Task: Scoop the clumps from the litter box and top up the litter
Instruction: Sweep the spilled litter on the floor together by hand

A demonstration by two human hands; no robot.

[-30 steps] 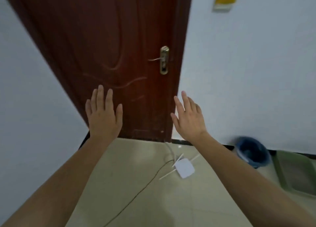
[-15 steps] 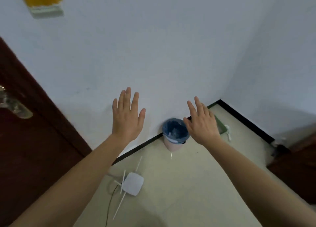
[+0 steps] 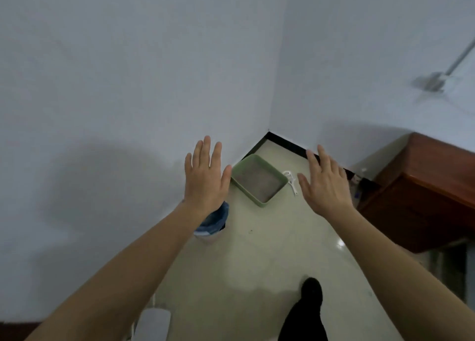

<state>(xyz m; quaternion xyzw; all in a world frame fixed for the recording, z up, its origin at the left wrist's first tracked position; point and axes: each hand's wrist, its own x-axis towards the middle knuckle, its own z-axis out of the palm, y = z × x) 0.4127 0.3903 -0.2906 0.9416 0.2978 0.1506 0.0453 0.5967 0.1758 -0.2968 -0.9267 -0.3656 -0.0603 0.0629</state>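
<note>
Both hands are raised in front, backs toward the camera. The left hand [image 3: 205, 181] is at 9 o'clock from the box, its grip apart: fingers straight and close together, thumb out to the side, holding nothing. The right hand [image 3: 323, 186] is at 3 o'clock from the box, its grip also apart, with fingers straight and slightly spread, touching nothing.

The box [image 3: 247, 192], a shallow green tray, sits on the pale floor [image 3: 257, 263] in the corner where two white walls [image 3: 128, 83] meet. It shows between the hands, just off the middle of the view toward 4 o'clock. Grey litter [image 3: 259, 180] covers its bottom; the picture is too soft to make out any clumps. A white scoop [image 3: 290, 177] lies on the floor just beside the box at its 3 o'clock side, close to the right thumb in the view.

A bin [image 3: 216, 225] lined in blue stands by the left wall at 7 o'clock from the box, partly hidden behind the left wrist. Black skirting [image 3: 288, 142] runs along the foot of the walls. A brown wooden cabinet [image 3: 424, 199] stands against the right wall at 4 o'clock of the view. A foot [image 3: 311, 297] in black is on the floor at 5 o'clock. A white router [image 3: 154, 325] lies at 7 o'clock, cut by the lower edge. A blurred grey fitting [image 3: 434, 81] with a rod is on the right wall at 2 o'clock
</note>
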